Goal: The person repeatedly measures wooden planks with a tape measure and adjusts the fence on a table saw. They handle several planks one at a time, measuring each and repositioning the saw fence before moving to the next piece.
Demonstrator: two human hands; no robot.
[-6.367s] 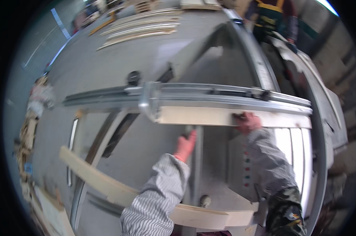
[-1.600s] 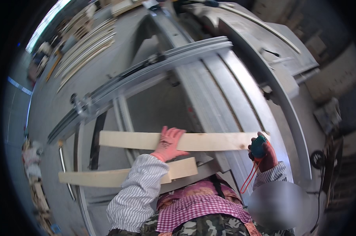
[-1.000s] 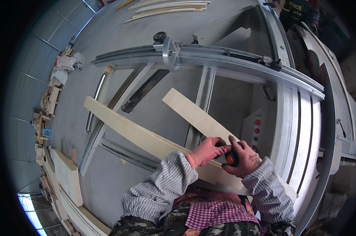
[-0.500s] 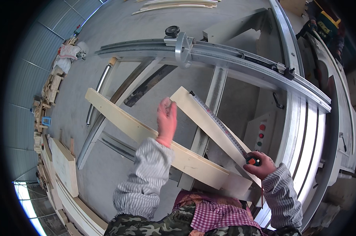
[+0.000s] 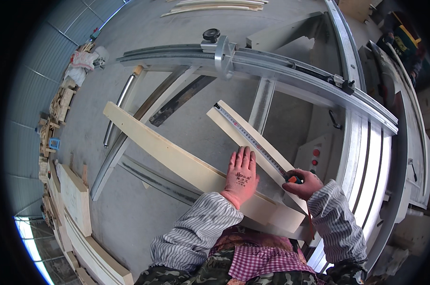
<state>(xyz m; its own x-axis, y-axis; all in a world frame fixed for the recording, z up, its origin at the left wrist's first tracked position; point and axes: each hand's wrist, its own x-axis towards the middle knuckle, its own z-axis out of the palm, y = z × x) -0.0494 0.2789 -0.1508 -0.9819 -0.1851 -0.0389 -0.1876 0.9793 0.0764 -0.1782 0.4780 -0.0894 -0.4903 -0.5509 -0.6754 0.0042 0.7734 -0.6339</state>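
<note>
My left hand (image 5: 242,175), in a pink work glove, lies over the long pale wooden board (image 5: 167,156) with its fingers stretched out and nothing held. Its fingertips are close to the edge of a shorter wooden board (image 5: 224,122); whether they touch it I cannot tell. In my right hand (image 5: 306,185) is a tape measure (image 5: 293,179) with a dark and orange case. Its blade runs out along the shorter board, and the hooked tip sits at that board's far end. The two boards come together near my body.
A metal rail (image 5: 177,57) with a round clamp (image 5: 223,56) crosses beyond the boards. Steel frame bars lie beneath. At right are a slotted machine bed (image 5: 367,180) and a panel with red buttons (image 5: 316,153). Stacked wood (image 5: 75,190) lines the left; another person (image 5: 405,40) stands far right.
My left hand has come right and nearer, from the shorter board's far end onto the long board. My right hand and the tape measure have shifted slightly left and away from me.
</note>
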